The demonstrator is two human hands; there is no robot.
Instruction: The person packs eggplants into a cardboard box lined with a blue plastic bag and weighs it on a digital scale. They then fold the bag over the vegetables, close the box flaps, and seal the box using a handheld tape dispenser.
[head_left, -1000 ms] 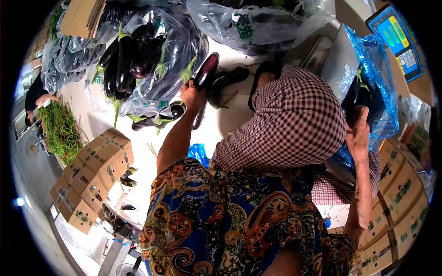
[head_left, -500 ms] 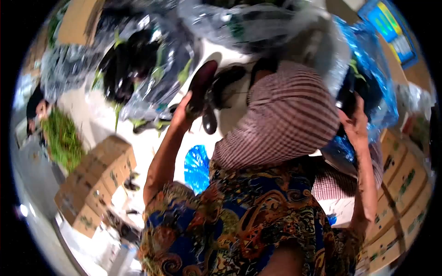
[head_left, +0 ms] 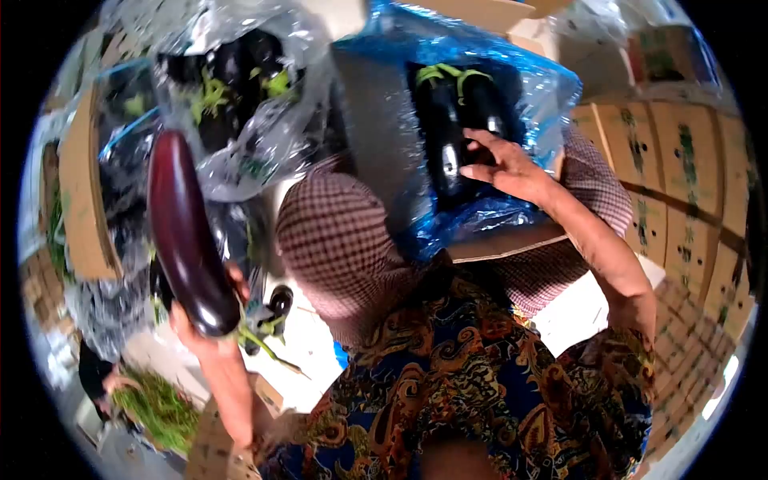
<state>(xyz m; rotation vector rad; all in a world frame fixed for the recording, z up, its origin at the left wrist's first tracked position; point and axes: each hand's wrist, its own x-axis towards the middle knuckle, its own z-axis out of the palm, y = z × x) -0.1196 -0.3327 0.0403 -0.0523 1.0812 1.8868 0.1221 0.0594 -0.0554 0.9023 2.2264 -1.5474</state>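
Clearly, I see the left hand [head_left: 210, 332] closed around the lower end of the long eggplant [head_left: 186, 232], which is raised beside the clear bag [head_left: 240, 152]. The right hand [head_left: 504, 168] lies open, fingers spread, on the boxed eggplants [head_left: 448, 120] inside the blue liner [head_left: 544, 88]. Stacked cartons [head_left: 680, 184] stand close to its right edge.

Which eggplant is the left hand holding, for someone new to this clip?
Find the clear bag of eggplants at upper left. Below it, the left hand holds up one long purple eggplant. Unlike its neighbours, it is outside any bag or box.
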